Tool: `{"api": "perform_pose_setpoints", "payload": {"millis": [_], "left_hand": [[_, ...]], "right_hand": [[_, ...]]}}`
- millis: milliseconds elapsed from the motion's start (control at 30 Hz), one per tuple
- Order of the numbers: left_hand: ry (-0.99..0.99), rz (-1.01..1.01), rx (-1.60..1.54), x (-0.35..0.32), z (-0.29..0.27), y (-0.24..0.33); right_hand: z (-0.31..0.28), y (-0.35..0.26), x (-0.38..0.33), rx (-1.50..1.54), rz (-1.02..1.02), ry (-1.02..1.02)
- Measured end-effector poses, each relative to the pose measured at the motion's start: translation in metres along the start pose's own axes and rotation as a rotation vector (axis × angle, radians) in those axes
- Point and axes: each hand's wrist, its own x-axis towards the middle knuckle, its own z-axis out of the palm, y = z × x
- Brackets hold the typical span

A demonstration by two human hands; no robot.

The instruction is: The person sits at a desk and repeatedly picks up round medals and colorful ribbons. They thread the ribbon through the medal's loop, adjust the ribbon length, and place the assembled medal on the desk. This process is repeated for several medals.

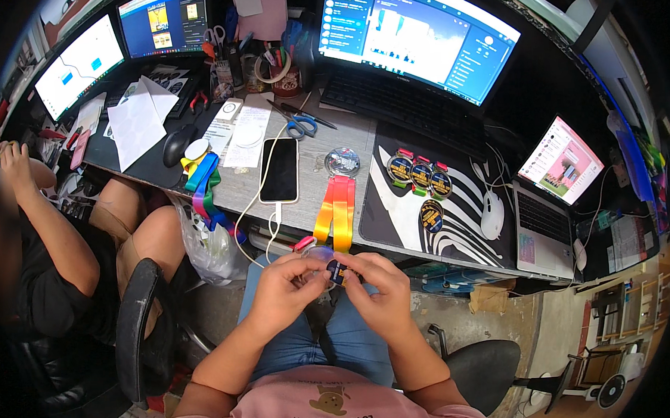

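"One left hand [289, 282] and one right hand [376, 288] are closed at the fingertips. What do they have?"

"A small dark piece [338, 273] with gold marks. Both hands pinch it. It's on the near side of the phone [280, 170] and a bit to its right, past the edge of the bench [313, 165]."

"What could go wrong?"

"I think it could slip, because only fingertips hold it. Then it might drop on the lap [281, 353]."

"Anything else?"

"Maybe the white cord [278, 214] in the phone. It's near the left hand, so a bump could tug it. The red and yellow ribbon [333, 213], right of the phone, hangs down too. A snag could pull its medal [342, 162] off."

"What's the bench like?"

"Gray, with wood lines around the phone. Farther right of the phone is a striped mat [463, 241] with four round medals [421, 176] and a white mouse [492, 215]."

"And the room?"

"Pretty crowded! A big bright screen [417, 37] stands behind the phone, to the right. Another person [60, 258] sits left of the phone."
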Motion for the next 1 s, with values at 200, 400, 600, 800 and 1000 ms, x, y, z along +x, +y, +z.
{"api": "perform_pose_setpoints", "payload": {"millis": [200, 400, 600, 800, 1000], "left_hand": [[0.006, 0.02, -0.007, -0.001, -0.001, -0.004], [-0.04, 0.004, -0.033, -0.001, -0.006, 0.002], [-0.175, -0.169, -0.252, 0.001, -0.017, -0.018], [-0.353, -0.385, -0.738, 0.004, -0.019, -0.043], [-0.398, -0.442, -0.8, 0.005, -0.009, -0.037]], "right_hand": [[0.002, 0.004, -0.001, -0.038, -0.087, 0.009], [0.0, -0.001, 0.0, 0.038, 0.056, -0.022], [-0.013, 0.016, 0.004, 0.582, 0.443, -0.132], [-0.013, 0.033, 0.004, 0.709, 0.458, -0.237], [-0.007, 0.02, 0.003, 0.748, 0.449, -0.158]]}}
